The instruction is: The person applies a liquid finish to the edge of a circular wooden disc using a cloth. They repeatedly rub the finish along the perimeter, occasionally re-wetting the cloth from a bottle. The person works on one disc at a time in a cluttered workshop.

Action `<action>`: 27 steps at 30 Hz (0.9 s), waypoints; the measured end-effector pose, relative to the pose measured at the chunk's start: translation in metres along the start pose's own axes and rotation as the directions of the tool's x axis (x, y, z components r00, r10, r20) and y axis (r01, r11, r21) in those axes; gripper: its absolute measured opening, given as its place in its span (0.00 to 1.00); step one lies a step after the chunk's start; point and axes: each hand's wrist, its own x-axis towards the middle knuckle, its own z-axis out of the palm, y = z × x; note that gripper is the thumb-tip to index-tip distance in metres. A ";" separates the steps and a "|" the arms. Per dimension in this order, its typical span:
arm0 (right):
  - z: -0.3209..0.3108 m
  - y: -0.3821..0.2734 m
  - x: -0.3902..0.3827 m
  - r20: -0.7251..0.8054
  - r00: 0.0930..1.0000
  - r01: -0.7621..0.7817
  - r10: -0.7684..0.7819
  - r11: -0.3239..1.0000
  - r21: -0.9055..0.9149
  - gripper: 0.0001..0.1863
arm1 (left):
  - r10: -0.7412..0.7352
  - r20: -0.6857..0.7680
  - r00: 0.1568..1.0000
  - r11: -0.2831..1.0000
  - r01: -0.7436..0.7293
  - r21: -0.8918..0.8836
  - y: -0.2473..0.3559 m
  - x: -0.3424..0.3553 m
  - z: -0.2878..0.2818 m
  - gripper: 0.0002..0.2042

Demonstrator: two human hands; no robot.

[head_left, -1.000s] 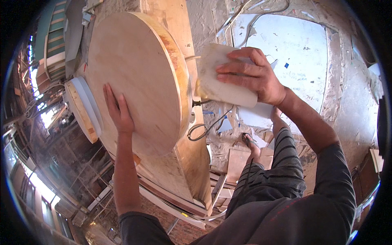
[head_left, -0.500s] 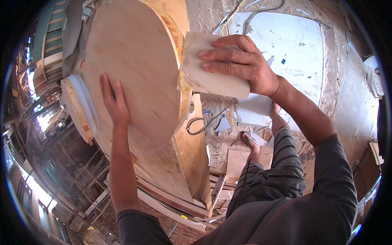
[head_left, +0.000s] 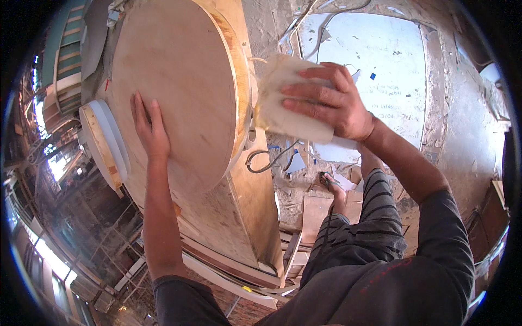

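Observation:
A big round wooden board with a pale face and a yellowish edge lies on a wooden workbench. My left hand rests flat on its face, fingers stretched out. Just right of the board's edge, my right hand grips a flat off-white rectangular sheet, the fingers spread over its top and the thumb hidden. Yellowish residue coats the sheet's left edge, which is smeared by motion. A small gap separates the sheet from the board.
Left of the board stands a smaller round piece with white and wooden layers. A large white panel lies on the floor at right. A looped grey cable hangs beside the bench, and offcuts litter the floor near my feet.
My right hand has moved the off-white sheet right and slightly down, away from the board's edge that it overlapped before. My left hand remains flat on the board.

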 end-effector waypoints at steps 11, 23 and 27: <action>0.027 -0.029 -0.001 -0.066 0.998 0.016 -0.015 1.000 0.006 0.29 | 0.025 -0.011 1.000 1.000 -0.025 0.014 0.002 0.003 0.003 0.36; 0.019 -0.055 -0.009 -0.046 0.999 0.009 -0.011 0.999 -0.033 0.29 | 0.036 -0.021 0.999 0.999 -0.036 0.019 0.000 0.001 0.000 0.37; 0.039 -0.072 -0.010 -0.106 0.993 -0.045 0.042 0.999 -0.030 0.29 | 0.049 -0.034 0.998 0.999 -0.050 -0.010 -0.005 0.003 0.003 0.38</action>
